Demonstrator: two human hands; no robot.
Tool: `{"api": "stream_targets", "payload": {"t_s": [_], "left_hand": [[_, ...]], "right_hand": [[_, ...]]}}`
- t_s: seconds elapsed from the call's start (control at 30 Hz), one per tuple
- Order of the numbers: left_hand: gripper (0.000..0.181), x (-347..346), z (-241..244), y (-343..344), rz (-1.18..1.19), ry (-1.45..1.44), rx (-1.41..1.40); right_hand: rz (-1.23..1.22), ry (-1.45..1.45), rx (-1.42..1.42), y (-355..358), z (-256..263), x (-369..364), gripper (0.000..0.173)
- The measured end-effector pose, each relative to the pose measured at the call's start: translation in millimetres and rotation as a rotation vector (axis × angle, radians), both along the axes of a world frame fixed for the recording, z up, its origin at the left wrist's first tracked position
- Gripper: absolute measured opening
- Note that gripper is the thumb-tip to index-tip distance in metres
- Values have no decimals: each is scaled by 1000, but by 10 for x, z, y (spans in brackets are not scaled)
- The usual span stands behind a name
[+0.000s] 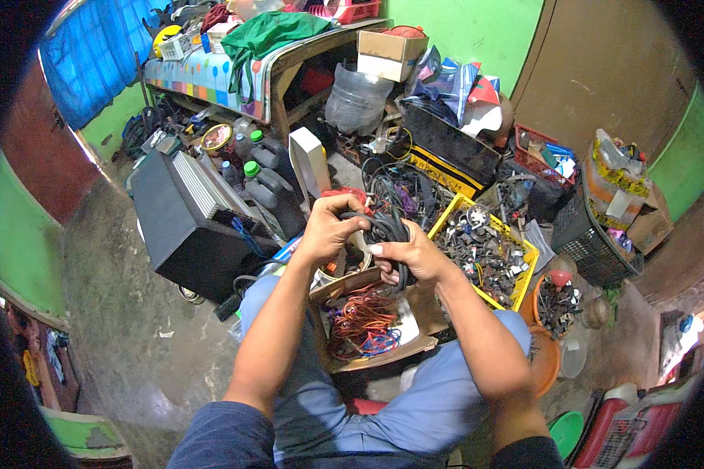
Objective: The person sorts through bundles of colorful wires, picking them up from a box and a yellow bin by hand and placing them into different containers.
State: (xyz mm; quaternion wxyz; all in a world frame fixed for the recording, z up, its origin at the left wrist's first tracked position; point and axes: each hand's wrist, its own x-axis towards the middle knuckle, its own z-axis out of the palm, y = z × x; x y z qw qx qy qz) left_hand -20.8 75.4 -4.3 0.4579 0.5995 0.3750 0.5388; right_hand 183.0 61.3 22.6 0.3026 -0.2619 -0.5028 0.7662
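A coiled black cable is held up between my two hands, above a cardboard box on the floor. My right hand grips the coil, with the thumb across its loops. My left hand pinches a part of the same cable between thumb and fingers at the coil's left. Inside the box lie bundled red and orange wires and some blue wires. Just behind my hands is a tangle of dark cables. To the right stands a yellow plastic crate full of small plugs and electrical parts.
A black speaker-like box and dark jugs with green caps stand at the left. Behind is a table with a patterned cloth. A dark plastic basket and orange containers with parts are at the right.
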Motion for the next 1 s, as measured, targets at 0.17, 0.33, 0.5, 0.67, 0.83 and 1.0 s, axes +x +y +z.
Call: {"api": "stream_targets", "payload": {"t_s": [0.17,0.33,0.5,0.67,0.83,1.0], "left_hand": [[11,130,-22,37,105,-151,-89],[18,257,-52,71,285,110,276],[19,202,-104,34,269,504,156],[23,213,-101,18,258,477,69],[28,211,-78,87,240,75,-151],[24,263,60,-44,220,-129,-192]], "right_hand": [[-71,98,-42,-6,32,46,18],[-143,142,-44,26,32,107,19],[-215,164,-8,52,105,211,19],[-279,188,-23,65,126,263,17],[-367,85,3,114,77,223,20],[-407,39,-36,196,-38,149,23]]}}
